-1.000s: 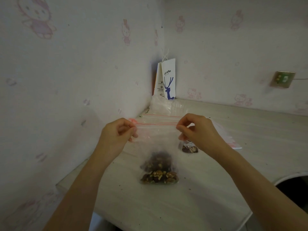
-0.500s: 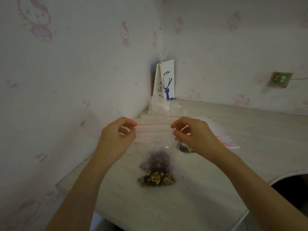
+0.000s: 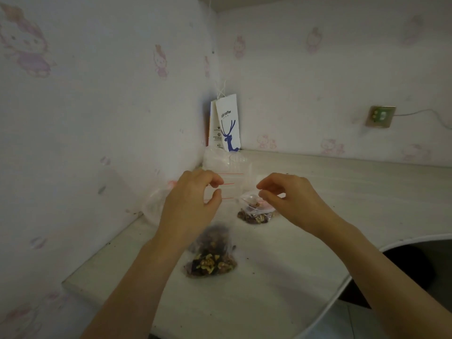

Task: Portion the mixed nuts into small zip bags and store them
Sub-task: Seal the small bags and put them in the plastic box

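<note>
- Mixed nuts sit on the table (image 3: 281, 297) in two lots: the front zip bag (image 3: 210, 261) nearest you, and a second bag (image 3: 255, 215) further back. Keep both well in from the curved edge.
- Empty-bag stack (image 3: 227, 163) lies in the corner, just behind the open mouth. It has its own red line, so don't mistake that for the one you're sealing.
- Front zip bag: nuts are bunched at the bottom and the upper part is blurred. Its mouth looks unsealed, so my read is that the step is closing it. Press the air out first and keep the nuts below the strip.
- Left hand (image 3: 190, 206): fingers curled, thumb and forefinger at the strip. I can't tell if they actually pinch it.
- Right hand (image 3: 296, 201): loosely curled, thumb and forefinger slightly apart, holding nothing. Take the strip's free end with it.
- Red zip strip (image 3: 228, 184): pinch along it end to end, then tug lightly to check the seal.
</note>
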